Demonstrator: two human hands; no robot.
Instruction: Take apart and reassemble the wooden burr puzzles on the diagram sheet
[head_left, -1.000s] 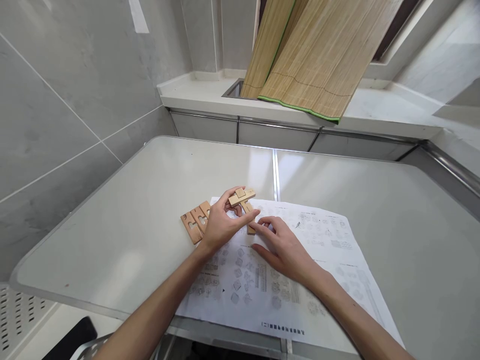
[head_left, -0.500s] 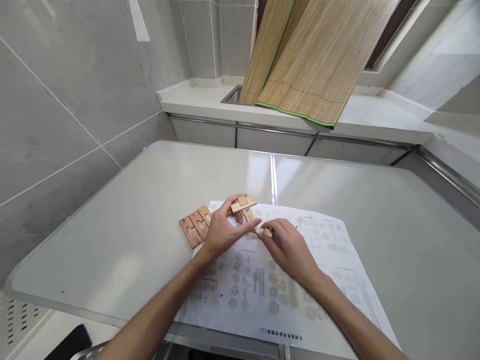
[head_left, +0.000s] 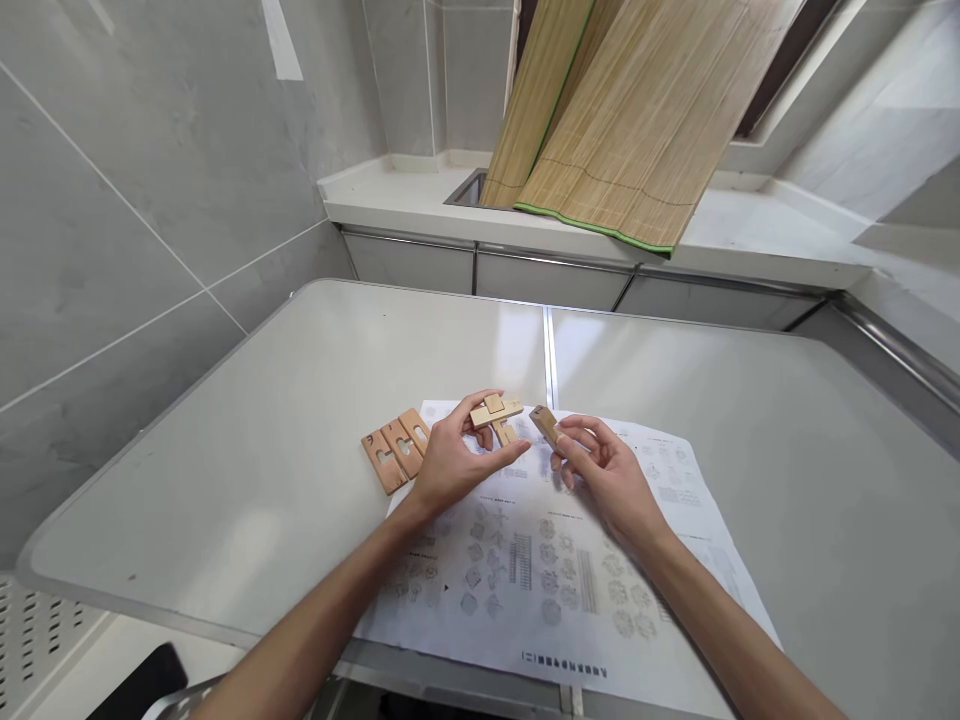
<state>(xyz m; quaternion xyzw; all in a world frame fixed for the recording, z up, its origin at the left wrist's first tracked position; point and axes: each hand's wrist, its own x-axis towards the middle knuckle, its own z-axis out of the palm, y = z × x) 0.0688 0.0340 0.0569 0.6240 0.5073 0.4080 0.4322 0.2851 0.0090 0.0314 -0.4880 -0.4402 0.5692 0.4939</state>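
Note:
My left hand [head_left: 461, 455] is closed around joined wooden puzzle pieces [head_left: 496, 411], light-coloured bars crossing one another, held above the paper. A small gap to the right, my right hand [head_left: 604, 465] pinches a single wooden puzzle piece [head_left: 546, 424], a darker short bar tilted up with its far end toward the left hand. Beneath both hands lies a printed instruction sheet [head_left: 517, 610] with rows of small diagrams. Left of my left hand, flat wooden plates [head_left: 384, 462] with cut-out slots lie side by side on the table, partly hidden by that hand.
The pale folding table [head_left: 300, 400] has a metal seam running down its middle. Behind it stands a white counter [head_left: 390, 205] with a sink [head_left: 466, 188] and a bamboo mat [head_left: 637, 130] with green edging. A tiled wall [head_left: 150, 150] rises at the left.
My right hand has drawn away to the right from the joined pieces and now holds the single bar raised. My left hand keeps its pieces with little movement.

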